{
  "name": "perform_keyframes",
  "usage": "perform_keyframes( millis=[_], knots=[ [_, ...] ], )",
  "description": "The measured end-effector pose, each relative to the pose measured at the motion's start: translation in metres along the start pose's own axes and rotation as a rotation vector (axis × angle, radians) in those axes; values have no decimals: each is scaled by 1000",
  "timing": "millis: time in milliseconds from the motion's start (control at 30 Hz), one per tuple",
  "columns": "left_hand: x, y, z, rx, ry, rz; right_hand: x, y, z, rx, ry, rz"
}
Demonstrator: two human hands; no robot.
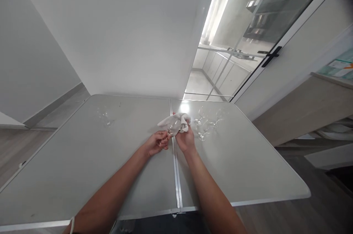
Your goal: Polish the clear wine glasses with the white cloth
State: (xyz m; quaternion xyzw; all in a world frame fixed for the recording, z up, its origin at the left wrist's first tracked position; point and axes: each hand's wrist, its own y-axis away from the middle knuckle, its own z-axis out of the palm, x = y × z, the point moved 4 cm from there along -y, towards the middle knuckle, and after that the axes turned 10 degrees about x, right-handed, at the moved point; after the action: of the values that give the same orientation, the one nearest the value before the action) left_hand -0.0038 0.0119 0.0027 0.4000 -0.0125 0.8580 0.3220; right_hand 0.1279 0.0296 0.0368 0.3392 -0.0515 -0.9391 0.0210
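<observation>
A single stemmed glass (pixel 106 118) is standing upright far out on the left half of the grey folding table (pixel 82 160), well apart from everything else; it is clear and plain, and any mark on it is too small to tell. Moving right, the left hand (pixel 157 144) is hovering just above the table beside the middle seam (pixel 176 175); its fingers (pixel 164 140) are drawn together and pinching the lower part of a clear wine glass (pixel 173 128), which is tilting away from the person over the seam. A pale cloth (pixel 180 121) is bunching around the far side of that glass's bowl; the right hand (pixel 186 140) is gripping the cloth from just right of the seam, its fingers curling shut into the fabric and pressing it against the glass. Just beyond the right hand, a cluster of glasses (pixel 205 123) is standing upright on the right half of the table, close together. Behind them a glass door (pixel 242 43) with a black handle (pixel 271 56) is showing a kitchen beyond. At the far right edge a green printed sheet (pixel 338 65) is lying on a ledge; its lettering is too blurred to read.
</observation>
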Motion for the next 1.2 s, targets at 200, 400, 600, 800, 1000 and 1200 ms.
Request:
perform_keyframes(
  millis=[200, 400, 600, 800, 1000, 1200],
  knots=[
    [-5, 0, 2, 44, -79, -2, 0, -1, 2, -29, 58, 43],
    [1, -11, -1, 307, -219, 357, 21, -3, -8, 93, 295, -178],
    [17, -1, -10, 615, -808, 714, 31, -2, -8, -69, 722, -269],
    [33, 9, -10, 637, -1070, 881, 25, 2, 0, -174, 717, -214],
    [39, 16, -8, 729, -951, 989, 38, 5, -1, -101, 520, -41],
    [29, 7, -14, 676, -307, 806, 39, 12, 2, -114, 300, 163]
  ],
)
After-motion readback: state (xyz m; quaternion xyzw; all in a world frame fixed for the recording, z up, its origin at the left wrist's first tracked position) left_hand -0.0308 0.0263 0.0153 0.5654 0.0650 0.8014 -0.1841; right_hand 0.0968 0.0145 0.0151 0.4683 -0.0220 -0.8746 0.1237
